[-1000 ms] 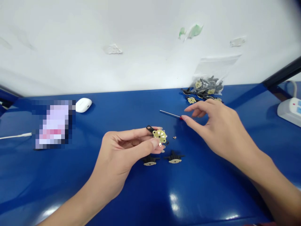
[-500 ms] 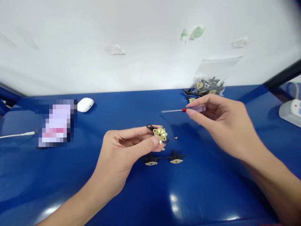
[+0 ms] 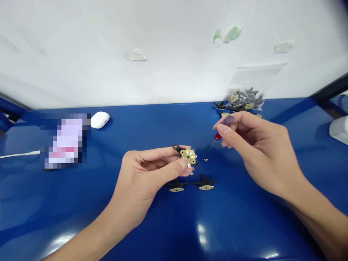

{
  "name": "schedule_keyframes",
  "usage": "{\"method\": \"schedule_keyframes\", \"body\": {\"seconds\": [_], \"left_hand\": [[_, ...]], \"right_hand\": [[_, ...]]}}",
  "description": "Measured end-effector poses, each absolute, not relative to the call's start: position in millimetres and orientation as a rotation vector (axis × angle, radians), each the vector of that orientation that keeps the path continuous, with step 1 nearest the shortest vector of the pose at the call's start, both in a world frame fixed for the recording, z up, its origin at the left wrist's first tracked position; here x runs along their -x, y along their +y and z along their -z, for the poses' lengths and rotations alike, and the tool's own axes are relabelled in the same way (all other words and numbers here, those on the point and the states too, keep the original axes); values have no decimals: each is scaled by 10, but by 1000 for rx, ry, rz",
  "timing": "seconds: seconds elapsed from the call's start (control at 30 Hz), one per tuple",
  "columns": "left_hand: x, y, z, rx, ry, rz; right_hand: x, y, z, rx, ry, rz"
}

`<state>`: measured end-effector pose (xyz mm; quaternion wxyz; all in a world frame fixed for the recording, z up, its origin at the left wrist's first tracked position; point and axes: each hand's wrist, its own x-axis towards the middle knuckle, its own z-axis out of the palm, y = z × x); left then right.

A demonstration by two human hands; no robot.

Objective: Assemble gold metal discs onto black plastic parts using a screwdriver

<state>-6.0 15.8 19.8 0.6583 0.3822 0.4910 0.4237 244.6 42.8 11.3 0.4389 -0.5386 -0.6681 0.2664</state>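
Between thumb and fingers, my left hand (image 3: 154,170) grips a small black part with a round brass-coloured plate (image 3: 188,156), its plate side turned up toward me. My right hand (image 3: 252,148) is closed on a screwdriver (image 3: 218,135) with a clear purple and red handle. Its thin shaft slants down to the left, the tip apart from the plate. Just below that tip lie tiny metal bits (image 3: 206,160), probably small screws, on the blue table (image 3: 206,224). Two similar black parts with brass plates, one on the left (image 3: 176,189) and one on the right (image 3: 206,187), rest nearer me.
A clear plastic bag (image 3: 247,98) of similar parts lies at the back by the white wall, with loose ones around it. On the left are a blurred-out phone (image 3: 67,141), a white earbud case (image 3: 100,120) and a white cable (image 3: 20,154). A white device (image 3: 339,129) stands far right.
The screwdriver has swung from nearly level to pointing down and left, its tip now close above the tiny metal bits. My left hand keeps its hold on the part; the view has shifted slightly.
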Motion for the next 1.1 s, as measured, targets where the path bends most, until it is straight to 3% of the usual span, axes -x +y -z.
{"method": "schedule_keyframes", "body": {"seconds": [0.53,1.1], "left_hand": [[38,152,-211,-800,1162,-1028],[32,136,-213,-721,1009,-802]], "right_hand": [[-2375,313,-212,1054,-1316,-1045],[-2236,70,-272,1070,-1311,-962]]}}
